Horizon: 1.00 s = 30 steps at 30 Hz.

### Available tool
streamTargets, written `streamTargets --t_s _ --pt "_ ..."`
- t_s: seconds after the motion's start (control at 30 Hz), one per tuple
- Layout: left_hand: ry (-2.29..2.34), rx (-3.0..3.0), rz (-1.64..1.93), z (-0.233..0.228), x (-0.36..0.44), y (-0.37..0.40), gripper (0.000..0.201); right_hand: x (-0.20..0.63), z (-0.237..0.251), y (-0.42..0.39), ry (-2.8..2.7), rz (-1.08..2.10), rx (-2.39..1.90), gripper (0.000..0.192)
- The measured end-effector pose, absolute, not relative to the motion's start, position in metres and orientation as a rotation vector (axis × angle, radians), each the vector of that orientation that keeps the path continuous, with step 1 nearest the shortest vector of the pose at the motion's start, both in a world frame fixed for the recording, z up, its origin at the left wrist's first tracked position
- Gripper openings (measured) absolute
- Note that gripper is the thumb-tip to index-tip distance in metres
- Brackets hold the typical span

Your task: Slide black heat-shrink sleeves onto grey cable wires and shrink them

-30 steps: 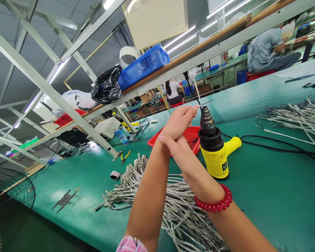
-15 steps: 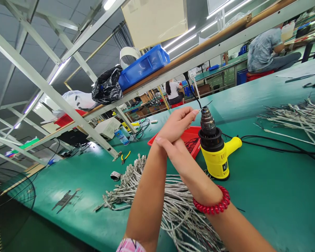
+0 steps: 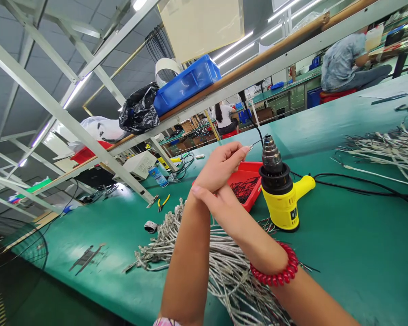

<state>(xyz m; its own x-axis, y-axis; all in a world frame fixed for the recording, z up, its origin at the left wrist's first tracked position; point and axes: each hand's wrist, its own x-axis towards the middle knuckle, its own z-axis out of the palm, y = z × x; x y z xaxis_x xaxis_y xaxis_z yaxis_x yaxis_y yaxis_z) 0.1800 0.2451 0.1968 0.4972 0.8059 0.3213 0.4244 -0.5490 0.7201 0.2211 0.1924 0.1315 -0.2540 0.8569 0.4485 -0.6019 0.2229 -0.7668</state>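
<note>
My left hand (image 3: 223,164) is closed, its thumb and forefinger pinching a thin wire (image 3: 256,142). The dark tip of that wire reaches the top of the nozzle of a yellow heat gun (image 3: 281,206), which stands upright with its nozzle up. My right hand (image 3: 212,199) crosses under my left arm. Its thumb lies over my left wrist, and its other fingers are hidden. Behind my hands sits a red tray (image 3: 255,199) with short black pieces in it. Below my forearms spreads a bundle of grey cables (image 3: 187,242).
Yellow-handled pliers (image 3: 163,203) and a blue spray can (image 3: 158,176) lie to the left. More stripped cables (image 3: 387,149) lie at right, near the heat gun's black cord (image 3: 353,179). A shelf with a blue bin (image 3: 187,88) runs overhead. Two people sit farther back.
My hands have moved slightly left and down, away from the nozzle. More of the wire and of the red tray now shows.
</note>
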Motion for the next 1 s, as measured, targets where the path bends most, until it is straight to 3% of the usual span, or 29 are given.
streamTargets --t_s 0.23,1.0 --pt "0.986 2.140 0.931 0.196 0.179 0.243 0.036 0.220 0.131 0.190 -1.200 1.419 -0.302 0.058" --pt "1.061 1.768 1.026 0.195 0.217 0.261 0.042 0.241 0.136 0.205 -1.077 1.337 -0.519 0.062"
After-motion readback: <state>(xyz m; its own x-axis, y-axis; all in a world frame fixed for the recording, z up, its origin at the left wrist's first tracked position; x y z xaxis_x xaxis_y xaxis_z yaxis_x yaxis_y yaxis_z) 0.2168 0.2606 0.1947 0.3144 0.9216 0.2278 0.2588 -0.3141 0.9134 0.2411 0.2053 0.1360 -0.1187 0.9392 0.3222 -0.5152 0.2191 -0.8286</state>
